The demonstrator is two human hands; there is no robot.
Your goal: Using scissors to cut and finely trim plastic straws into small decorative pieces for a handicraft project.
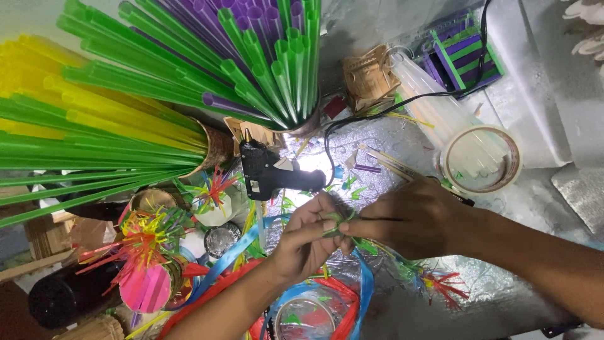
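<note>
My left hand (306, 238) and my right hand (412, 217) meet at the middle of the view. Together they pinch a small bundle of cut green straw pieces (340, 221), fingertips pressed around it. A black glue gun (270, 173) lies just above my hands on the silver foil surface (503, 289), its cable running up and right. Tall green, purple and yellow drinking straws (189, 75) fan out from holders at the upper left.
A roll of clear tape (483, 158) holding clear glue sticks sits at the right. Straw flowers (148, 242) in small pots stand at the left, blue and red ribbons (340, 302) coil below my hands. A small woven basket (368, 77) and a purple-green stick box (464, 53) lie at the top.
</note>
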